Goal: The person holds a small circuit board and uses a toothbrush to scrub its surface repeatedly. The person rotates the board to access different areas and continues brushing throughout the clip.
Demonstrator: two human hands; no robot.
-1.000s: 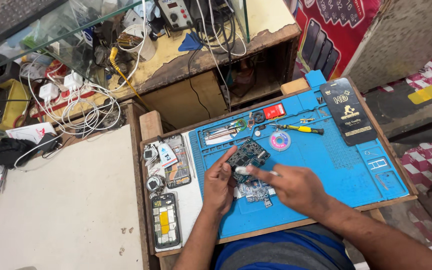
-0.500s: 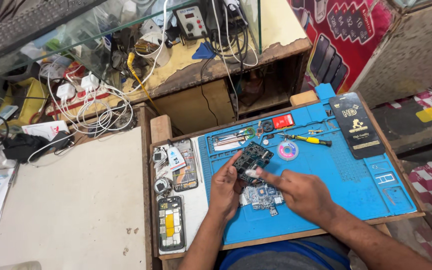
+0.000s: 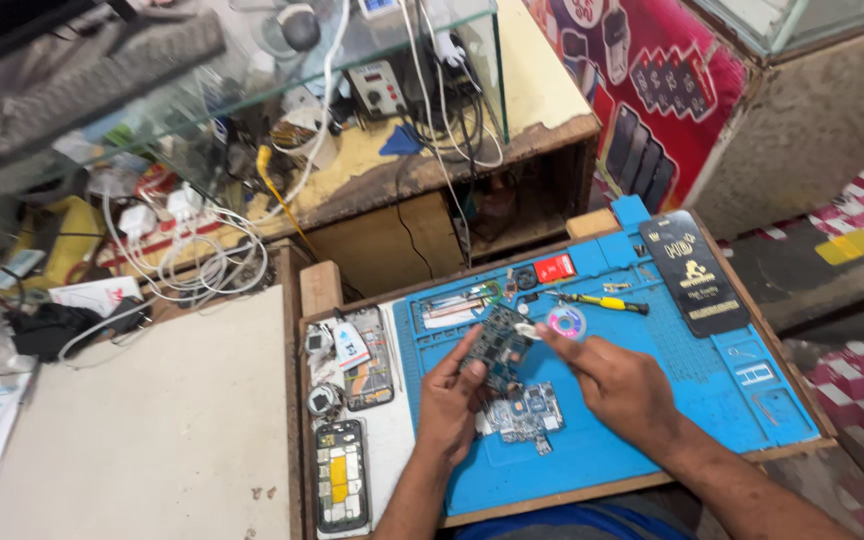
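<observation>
Lifted a little higher off the blue mat [image 3: 652, 400] than a moment ago, the circuit board [image 3: 497, 345] is gripped tilted in the left hand [image 3: 452, 400], its long axis running up-right toward the right hand [image 3: 617, 385], whose pinched fingertips [image 3: 542, 333] meet the board's upper right edge.

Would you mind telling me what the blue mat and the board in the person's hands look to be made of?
The blue mat looks like silicone or soft rubber: matte, with moulded compartments. The board, held by the left hand with the right hand at its edge, looks like rigid laminate circuit board, dark with small metal parts.
</observation>
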